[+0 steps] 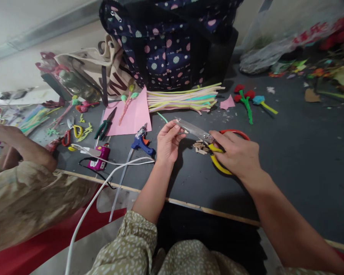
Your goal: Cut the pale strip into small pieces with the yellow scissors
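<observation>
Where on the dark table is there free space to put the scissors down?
The widest bare patch of the table lies beyond the right hand, below the pipe-cleaner flowers. A narrower strip runs along the near edge under both forearms. Left of the left hand it is crowded: glue gun, cables, pliers, pink paper.

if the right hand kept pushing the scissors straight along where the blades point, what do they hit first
The right hand holds the scissors with blades aimed up-left. Their tips already reach the left hand, at its fingertips, so those come first. Beyond lies the pink paper, though depth is hard to judge.
</observation>
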Demonstrator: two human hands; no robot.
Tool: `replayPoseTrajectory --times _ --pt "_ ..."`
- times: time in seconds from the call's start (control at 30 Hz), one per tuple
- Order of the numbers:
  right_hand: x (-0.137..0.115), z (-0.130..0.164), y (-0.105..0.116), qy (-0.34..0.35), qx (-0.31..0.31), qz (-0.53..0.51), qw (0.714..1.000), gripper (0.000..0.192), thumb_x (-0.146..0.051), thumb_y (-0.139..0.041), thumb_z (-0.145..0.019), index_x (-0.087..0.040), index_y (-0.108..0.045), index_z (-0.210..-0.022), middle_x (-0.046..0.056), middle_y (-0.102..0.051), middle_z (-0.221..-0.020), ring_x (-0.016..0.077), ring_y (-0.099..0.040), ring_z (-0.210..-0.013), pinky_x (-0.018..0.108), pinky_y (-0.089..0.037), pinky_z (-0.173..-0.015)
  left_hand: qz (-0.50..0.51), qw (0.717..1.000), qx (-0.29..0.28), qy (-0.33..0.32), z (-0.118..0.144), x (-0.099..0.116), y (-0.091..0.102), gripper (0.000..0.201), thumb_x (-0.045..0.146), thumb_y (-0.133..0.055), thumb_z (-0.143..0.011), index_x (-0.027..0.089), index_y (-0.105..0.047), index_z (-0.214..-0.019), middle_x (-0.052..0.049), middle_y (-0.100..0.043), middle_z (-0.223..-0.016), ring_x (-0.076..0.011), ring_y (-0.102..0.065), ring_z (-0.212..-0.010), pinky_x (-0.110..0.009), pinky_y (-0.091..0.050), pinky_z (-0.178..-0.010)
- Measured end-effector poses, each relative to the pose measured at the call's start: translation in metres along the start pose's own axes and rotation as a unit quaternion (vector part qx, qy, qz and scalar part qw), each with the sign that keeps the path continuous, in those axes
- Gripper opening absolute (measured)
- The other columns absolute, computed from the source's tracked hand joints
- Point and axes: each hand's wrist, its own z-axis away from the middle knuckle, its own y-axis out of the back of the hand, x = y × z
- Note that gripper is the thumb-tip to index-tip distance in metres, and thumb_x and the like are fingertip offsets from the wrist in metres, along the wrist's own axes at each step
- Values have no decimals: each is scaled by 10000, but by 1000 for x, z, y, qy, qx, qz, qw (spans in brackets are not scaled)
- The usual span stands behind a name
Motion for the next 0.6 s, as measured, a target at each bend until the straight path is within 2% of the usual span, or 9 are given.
replayPoseTrajectory --times 0.6 --pt "0 1 2 1 -14 -4 1000 339 -268 -451 -897 -263 -623 -1189 10 -647 -825 129 -534 -730 271 -214 -542 -10 999 8 33 0 -1 -1 223 207 -790 -650 178 -650 -821 43 -633 -672 -67 -616 -622 -186 -503 -611"
